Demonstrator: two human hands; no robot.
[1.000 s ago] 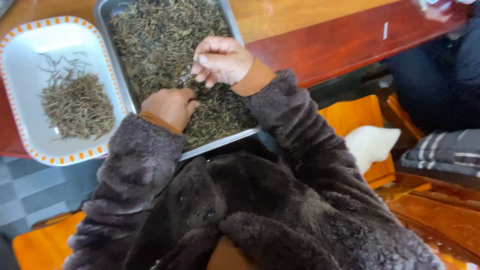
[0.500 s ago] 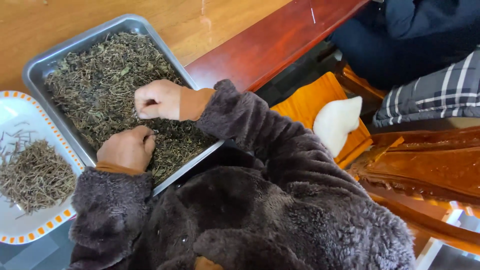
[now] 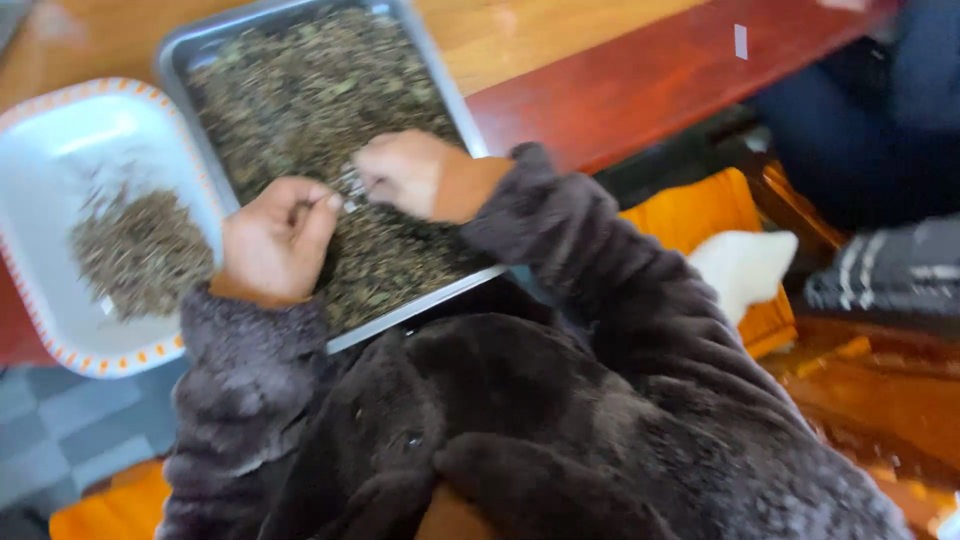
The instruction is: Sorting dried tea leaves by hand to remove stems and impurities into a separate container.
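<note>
A light wooden tabletop (image 3: 560,40) with a dark red edge was seen beneath a rectangular grey metal tray (image 3: 440,90) of dried green-brown leaves (image 3: 320,100). Left of the tray lay a white orange-rimmed dish (image 3: 60,130). Over the tray, the left hand (image 3: 272,240) and right hand (image 3: 405,172) were pinched narrowly, apparently on small bits; stems would best be picked singly.

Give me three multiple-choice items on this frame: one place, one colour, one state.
1. Where does the small separate heap of dried leaves lie?
A. white dish with orange rim
B. red bench
C. floor

2. What colour is the cushion beside the person?
A. blue
B. orange
C. green

3. How are the two hands placed?
A. both over the metal tray
B. both in the lap
C. one raised off the table

Key: 1 A, the heap sits in the white dish. 2 B, it shows orange. 3 A, left hand and right hand are on the leaves in the metal tray.
</note>
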